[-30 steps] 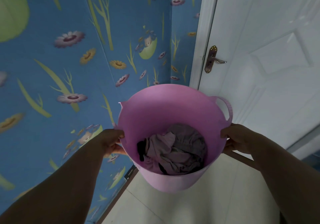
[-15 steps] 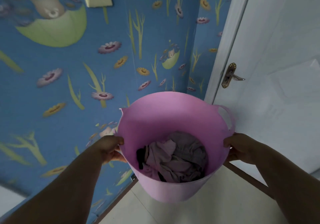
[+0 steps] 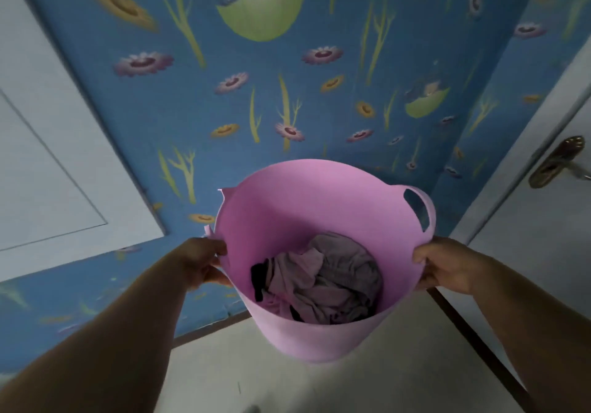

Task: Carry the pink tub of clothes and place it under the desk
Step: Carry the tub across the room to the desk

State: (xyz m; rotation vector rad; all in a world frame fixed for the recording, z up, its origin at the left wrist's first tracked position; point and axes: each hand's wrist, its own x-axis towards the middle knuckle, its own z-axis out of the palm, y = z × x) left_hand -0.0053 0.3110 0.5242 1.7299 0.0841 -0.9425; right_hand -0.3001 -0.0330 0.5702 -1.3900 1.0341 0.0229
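The round pink flexible-plastic tub (image 3: 323, 220) hangs above the pale floor (image 3: 399, 380), centre frame. The left hand (image 3: 204, 262) at nine o'clock and right hand (image 3: 443, 264) at three clamp its rim. Crumpled grey clothes (image 3: 323, 284) half-cover the bottom: probably light, though soft walls may flex.

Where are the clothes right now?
In the head view, the clothes lie crumpled at the bottom of the pink tub, held off the floor between the left hand and right hand.
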